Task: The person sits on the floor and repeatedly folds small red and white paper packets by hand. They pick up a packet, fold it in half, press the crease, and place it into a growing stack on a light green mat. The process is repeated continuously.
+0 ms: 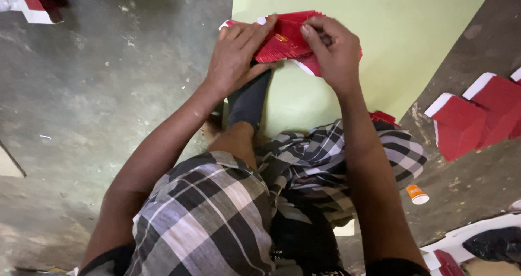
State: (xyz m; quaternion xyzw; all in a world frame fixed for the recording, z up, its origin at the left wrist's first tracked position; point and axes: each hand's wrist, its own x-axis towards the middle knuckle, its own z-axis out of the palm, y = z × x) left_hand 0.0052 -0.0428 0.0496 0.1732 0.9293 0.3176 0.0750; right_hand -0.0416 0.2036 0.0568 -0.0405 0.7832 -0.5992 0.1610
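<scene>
Checked cloth (217, 211) over our knees lies nearest the camera, with a dark sock (249, 100) on the foot stretched out ahead. Beyond it, over a pale green sheet (391, 32) spread on the floor (97, 91), both our hands meet on a stack of red card pieces (285, 40). Our left hand (236, 53) lies flat along the stack's left side, fingers (255, 29) stretched across the top and thumb underneath, pinching it. Our right hand (334, 51) curls over the right end, fingertips closed down on the top piece; we cannot tell how many pieces it has hold of.

We judge the main risk to be the stack fanning apart: the pieces are thin and already splayed at the left edge, so a loose pinch could let some slide onto the green sheet. A hard press from the right fingers could also crease the top card.

More red and white card pieces (469, 119) lie on the floor at the right, well apart from our hands. A small orange and white cup (418, 193) lies tipped on its side near our right knee; we cannot see anything in it. At the near right a white tray edge (472, 235) shows with something dark on it, too unclear to name.
</scene>
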